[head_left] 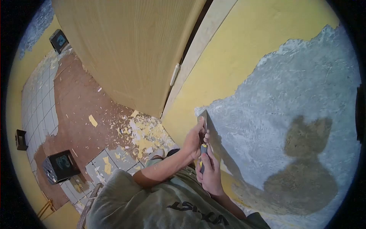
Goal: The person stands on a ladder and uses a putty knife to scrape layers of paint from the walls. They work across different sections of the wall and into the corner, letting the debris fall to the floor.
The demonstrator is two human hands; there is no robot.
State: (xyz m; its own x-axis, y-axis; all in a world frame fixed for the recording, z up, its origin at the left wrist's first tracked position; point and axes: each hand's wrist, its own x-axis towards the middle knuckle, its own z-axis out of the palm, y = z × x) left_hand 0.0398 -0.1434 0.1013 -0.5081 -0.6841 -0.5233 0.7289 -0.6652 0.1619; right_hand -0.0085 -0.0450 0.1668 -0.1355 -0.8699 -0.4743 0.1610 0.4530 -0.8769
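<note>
Head view: scraper (pixel 204 121) held two-handed. Right hand (pixel 210 173) has its fingers wrapped tight round the handle. Left hand (pixel 193 140) sits higher, fingers pressed together against the blade, so it is nearer the working edge. Long axis runs up and away from the right fingers. The blade tip is just past the left fingertips, at the wall where yellow paint (pixel 244 49) meets bare grey plaster (pixel 289 95). Paint flakes (pixel 145 135) lie on the floor left of the fingers, below the door (pixel 129 49).
</note>
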